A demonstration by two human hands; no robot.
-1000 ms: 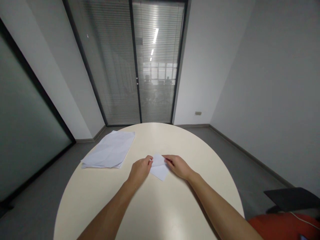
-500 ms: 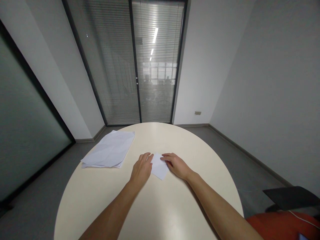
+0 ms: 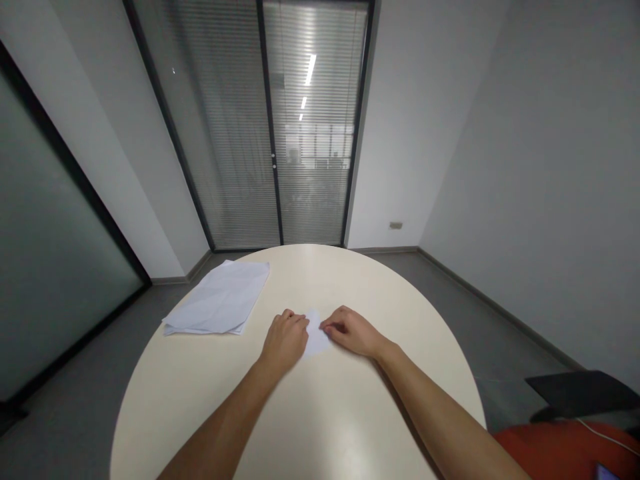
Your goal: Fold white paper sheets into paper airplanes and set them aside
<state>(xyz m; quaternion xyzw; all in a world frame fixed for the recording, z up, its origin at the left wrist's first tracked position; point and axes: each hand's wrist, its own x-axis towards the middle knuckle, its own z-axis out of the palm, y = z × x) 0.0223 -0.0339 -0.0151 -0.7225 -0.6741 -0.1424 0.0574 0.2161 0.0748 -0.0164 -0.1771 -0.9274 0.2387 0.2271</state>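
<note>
Where the left hand (image 3: 284, 339) rests: over the left edge of the small paper (image 3: 315, 342), back of the hand up, fingers bent; whether they pinch or only press, I cannot tell.
Right hand (image 3: 350, 331): at the paper's opposite edge, thumb and forefinger tips drawn close together, though whether any paper is caught between them is too small to tell.
Small paper: white, lying between the two hands on the counter (image 3: 320, 420), its outline partly covered by fingers.
Risk at the small paper: uneven pressure from the hands could skew it or set a crease off line; a light piece on a smooth-looking top may also slide if one side is let go.
Paper stack (image 3: 217, 300): white sheets lying toward the far left, well apart from the hands, edges not quite squared.
Risk at the paper stack: its outer corner lies by the counter's rim, so a brushing left forearm could tip sheets over.
Right of the counter: a black panel (image 3: 583, 392), a red-orange surface (image 3: 565, 445) and a thin pale cable (image 3: 607, 433).
Beyond: blinds (image 3: 320, 207) behind glass.
</note>
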